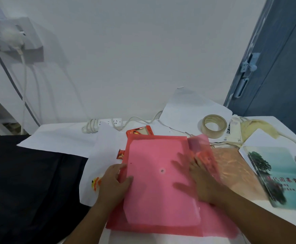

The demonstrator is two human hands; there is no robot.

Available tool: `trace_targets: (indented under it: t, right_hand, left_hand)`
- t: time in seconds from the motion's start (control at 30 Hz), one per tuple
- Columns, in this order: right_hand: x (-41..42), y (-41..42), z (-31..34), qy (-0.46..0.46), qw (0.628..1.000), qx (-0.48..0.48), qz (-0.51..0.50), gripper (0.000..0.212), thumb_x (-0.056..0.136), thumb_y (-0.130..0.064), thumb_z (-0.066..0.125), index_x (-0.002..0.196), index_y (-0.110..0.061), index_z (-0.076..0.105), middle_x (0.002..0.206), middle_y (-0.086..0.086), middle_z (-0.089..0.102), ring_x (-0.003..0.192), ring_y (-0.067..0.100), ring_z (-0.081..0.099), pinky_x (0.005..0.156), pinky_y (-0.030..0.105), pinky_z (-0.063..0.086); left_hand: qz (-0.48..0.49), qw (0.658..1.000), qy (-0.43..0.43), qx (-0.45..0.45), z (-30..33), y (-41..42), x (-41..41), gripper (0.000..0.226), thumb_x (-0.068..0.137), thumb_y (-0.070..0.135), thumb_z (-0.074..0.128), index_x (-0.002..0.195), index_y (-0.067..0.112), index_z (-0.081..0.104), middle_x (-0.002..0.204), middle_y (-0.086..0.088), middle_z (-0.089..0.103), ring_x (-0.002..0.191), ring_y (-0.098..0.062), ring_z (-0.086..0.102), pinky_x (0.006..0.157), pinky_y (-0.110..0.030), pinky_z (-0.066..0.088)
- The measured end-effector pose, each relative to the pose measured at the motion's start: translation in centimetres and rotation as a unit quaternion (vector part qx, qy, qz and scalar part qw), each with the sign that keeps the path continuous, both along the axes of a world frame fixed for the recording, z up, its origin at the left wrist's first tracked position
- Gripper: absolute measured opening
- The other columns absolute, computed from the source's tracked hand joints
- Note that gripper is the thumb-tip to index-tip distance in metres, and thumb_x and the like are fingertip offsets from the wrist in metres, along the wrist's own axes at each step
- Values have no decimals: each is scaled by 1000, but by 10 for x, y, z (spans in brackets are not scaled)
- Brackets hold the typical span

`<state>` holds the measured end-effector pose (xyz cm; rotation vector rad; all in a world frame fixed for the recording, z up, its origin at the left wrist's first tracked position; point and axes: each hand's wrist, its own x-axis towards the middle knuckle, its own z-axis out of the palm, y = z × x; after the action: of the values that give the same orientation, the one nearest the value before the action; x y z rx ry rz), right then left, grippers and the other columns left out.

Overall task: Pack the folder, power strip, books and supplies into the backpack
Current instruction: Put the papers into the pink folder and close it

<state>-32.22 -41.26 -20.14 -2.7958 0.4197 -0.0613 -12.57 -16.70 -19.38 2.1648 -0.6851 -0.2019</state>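
A translucent pink folder (pixel 154 187) with paper inside lies on the white table in front of me. My left hand (pixel 113 184) grips its left edge, thumb on top. My right hand (pixel 196 180) lies flat with fingers spread, partly under the folder's blurred open flap (pixel 201 152). A white power strip (pixel 111 123) with coiled cable rests at the table's back edge. A teal book (pixel 275 175) lies at the right. A black fabric mass (pixel 25 182), possibly the backpack, fills the left.
A roll of tape (pixel 213 125) stands behind the folder beside loose white papers (pixel 193 110). A red-orange box (pixel 140 132) peeks out behind the folder. A yellowish cloth (pixel 260 127) lies at the back right. A blue-grey door (pixel 275 67) stands at right.
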Motion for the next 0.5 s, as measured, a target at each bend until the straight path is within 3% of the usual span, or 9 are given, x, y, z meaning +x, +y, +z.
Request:
trace_targets:
  t: [0.07, 0.1, 0.17, 0.23, 0.33, 0.43, 0.5]
  right_hand:
    - [-2, -3, -6, -41, 999, 6, 1, 84, 82, -83, 40, 152, -38, 29, 165, -9, 4, 153, 24, -11, 116, 32, -24]
    - [-1, -3, -7, -32, 999, -8, 2, 82, 83, -80, 44, 152, -38, 29, 164, -11, 2, 151, 22, -15, 113, 29, -29]
    - [-1, -3, -11, -19, 999, -35, 10, 82, 83, -85, 36, 152, -43, 23, 163, -14, -2, 151, 24, -19, 117, 36, -26]
    - [0, -3, -13, -23, 999, -43, 9, 86, 81, -89, 29, 153, -43, 24, 165, -10, 2, 153, 27, -14, 122, 48, -12]
    - [2, 0, -12, -15, 999, -48, 10, 89, 80, -91, 28, 154, -41, 27, 166, -7, 2, 153, 29, -13, 122, 52, -6]
    - [3, -1, -10, -69, 997, 39, -23, 91, 79, -84, 48, 151, -30, 40, 163, -5, 13, 153, 20, -3, 121, 28, -11]
    - [4, -5, -3, -149, 971, 162, -94, 62, 84, -47, 74, 139, -21, 58, 155, -3, 33, 148, 11, 22, 116, 11, 0]
  left_hand:
    - [-2, 1000, -13, 0, -1, -1, -1, 47, 80, 24, 79, 124, 23, 64, 115, 7, 57, 103, -14, 58, 88, -29, 49]
    - [-2, 1000, -19, 0, -1, -1, -2, 47, 79, 23, 80, 124, 21, 65, 115, 7, 57, 104, -16, 58, 90, -32, 50]
    - [-2, 1000, -22, 0, -1, -1, -2, 48, 79, 22, 80, 124, 20, 65, 114, 7, 57, 104, -17, 58, 92, -35, 51]
    - [-1, 1000, -23, 2, 0, -1, -2, 48, 79, 21, 80, 125, 20, 65, 113, 6, 57, 102, -16, 58, 91, -34, 51]
    - [-2, 1000, -16, 7, 1, -1, -2, 48, 80, 21, 79, 127, 21, 64, 115, 5, 57, 104, -17, 58, 92, -33, 50]
    - [-16, 999, -1, 31, 4, -2, 2, 50, 82, 24, 77, 130, 21, 62, 121, 2, 56, 109, -18, 57, 96, -34, 49]
    - [-28, 997, -29, 70, 7, -4, 4, 52, 83, 26, 76, 133, 17, 61, 128, -2, 55, 115, -19, 55, 98, -29, 45]
